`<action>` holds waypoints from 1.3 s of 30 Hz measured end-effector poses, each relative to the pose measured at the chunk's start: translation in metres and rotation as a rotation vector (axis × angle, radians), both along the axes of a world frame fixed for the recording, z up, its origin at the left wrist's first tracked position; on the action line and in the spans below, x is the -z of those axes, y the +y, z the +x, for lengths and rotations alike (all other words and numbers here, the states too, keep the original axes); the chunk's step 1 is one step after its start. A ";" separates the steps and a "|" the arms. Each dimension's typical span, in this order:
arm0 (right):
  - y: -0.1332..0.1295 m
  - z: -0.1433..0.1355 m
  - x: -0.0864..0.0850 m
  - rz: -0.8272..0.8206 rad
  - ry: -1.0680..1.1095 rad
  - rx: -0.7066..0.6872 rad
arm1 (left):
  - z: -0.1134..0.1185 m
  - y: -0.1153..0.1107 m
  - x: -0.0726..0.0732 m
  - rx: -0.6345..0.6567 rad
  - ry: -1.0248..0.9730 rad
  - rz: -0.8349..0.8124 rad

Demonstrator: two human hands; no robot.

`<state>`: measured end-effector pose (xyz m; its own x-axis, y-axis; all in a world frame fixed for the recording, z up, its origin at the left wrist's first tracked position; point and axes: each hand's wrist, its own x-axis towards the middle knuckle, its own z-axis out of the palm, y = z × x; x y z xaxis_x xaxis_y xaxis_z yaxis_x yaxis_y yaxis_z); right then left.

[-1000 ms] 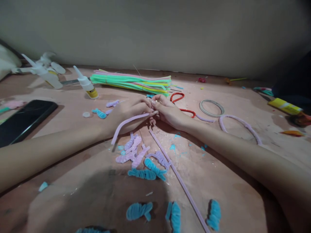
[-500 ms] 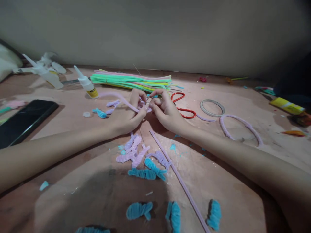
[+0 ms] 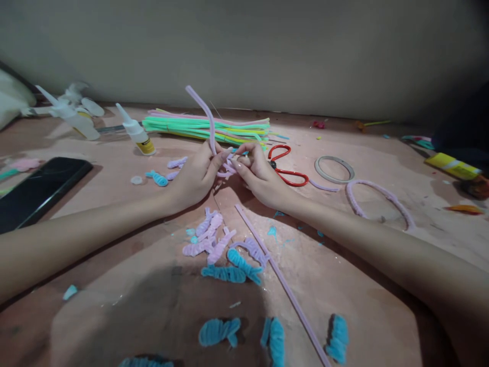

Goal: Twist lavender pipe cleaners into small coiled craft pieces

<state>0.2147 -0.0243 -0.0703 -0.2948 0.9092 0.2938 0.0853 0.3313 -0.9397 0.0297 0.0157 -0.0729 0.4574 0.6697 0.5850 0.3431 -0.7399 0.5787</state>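
Between both hands is a lilac pipe cleaner (image 3: 208, 114), bent and partly coiled, its free end sticking up above my left hand. My left hand (image 3: 202, 171) is closed, thumb and fingers pinching it. My right hand (image 3: 257, 173) pinches the same piece at its looped part; its fingers partly hide the coil. Below the hands lie several lilac and pink coiled pieces (image 3: 219, 247) and blue coiled pieces (image 3: 231, 273). A long straight lilac pipe cleaner (image 3: 290, 295) lies slanting nearby. Red-handled scissors (image 3: 294, 178) rest just right of my right hand.
Behind the hands lies a bundle of green, pink and yellow pipe cleaners (image 3: 183, 125). Glue bottles (image 3: 139, 137) stand at left, near a black phone (image 3: 46, 186). At right are a tape ring (image 3: 319, 171), a lilac hoop (image 3: 389, 193) and a yellow tube (image 3: 451, 165).
The free end of the lilac pipe cleaner has swung from pointing left to pointing up. My left hand has turned and shifted slightly left; my right hand stays close to its place.
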 end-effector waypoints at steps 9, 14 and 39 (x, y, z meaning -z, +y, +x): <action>0.010 0.004 0.007 0.002 -0.048 -0.077 | -0.003 0.001 0.004 0.014 0.050 0.128; 0.012 0.007 0.010 0.003 -0.023 -0.097 | -0.003 -0.002 0.005 0.027 0.022 0.038; 0.006 0.007 0.001 -0.031 0.086 -0.201 | -0.008 0.013 0.006 -0.005 0.161 0.270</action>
